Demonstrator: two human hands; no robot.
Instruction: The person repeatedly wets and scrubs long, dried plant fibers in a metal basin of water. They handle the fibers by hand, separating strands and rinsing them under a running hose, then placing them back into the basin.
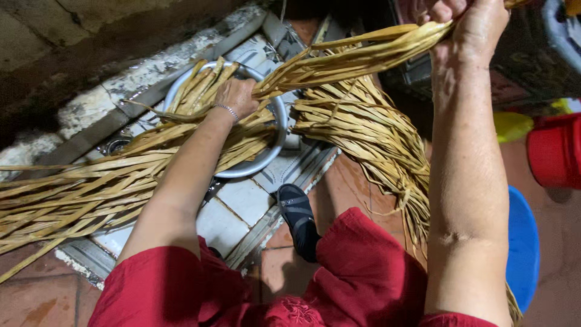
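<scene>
Tiled floor down here, reddish terracotta on the near side and a patch of white tiles (pixel 242 203) behind a raised edge, with a grimy wall further back. From the head cam I'm looking straight down over a red garment (pixel 357 278) and a dark sandal (pixel 298 219) on the step.

My left hand (pixel 237 97) sits over a round metal basin (pixel 275 142) on the white tiles, fingers curled down onto a bundle of long dried yellow leaf strips (pixel 109 181) that runs across the basin and trails off to the left. There's a thin bracelet on that wrist.

My right hand (pixel 475 24) is raised high at the top edge, fist wrapped tight around the other end of the strips. More strips hang loose in a heap between the arms. Off right: a blue lid (pixel 523 242), a red tub (pixel 554 151).
</scene>
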